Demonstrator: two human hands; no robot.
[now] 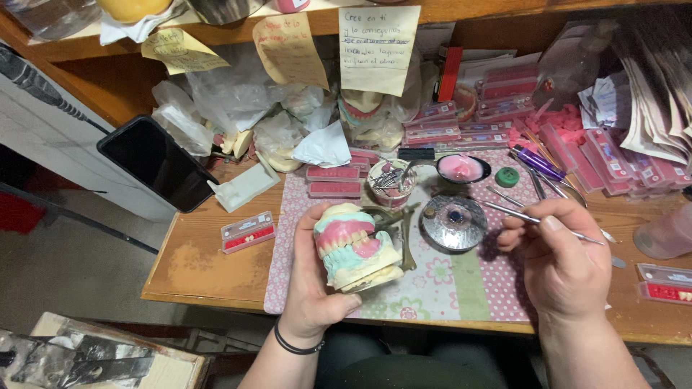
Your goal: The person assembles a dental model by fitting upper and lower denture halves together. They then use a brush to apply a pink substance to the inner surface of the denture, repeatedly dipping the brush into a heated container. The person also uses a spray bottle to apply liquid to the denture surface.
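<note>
My left hand grips a dental model: cream plaster casts with pink and teal wax gums and a row of teeth, set in a metal hinged frame. It is held just above the front of the patterned mat. My right hand pinches a thin metal wax tool, whose tip points left over a round metal lid. A black band circles my left wrist.
Wooden bench cluttered with flat pink tooth-card boxes, a cup of metal tools, a bowl of pink wax, a black phone, plastic bags, paper notes and a purple lighter. The bench's front edge runs below my hands.
</note>
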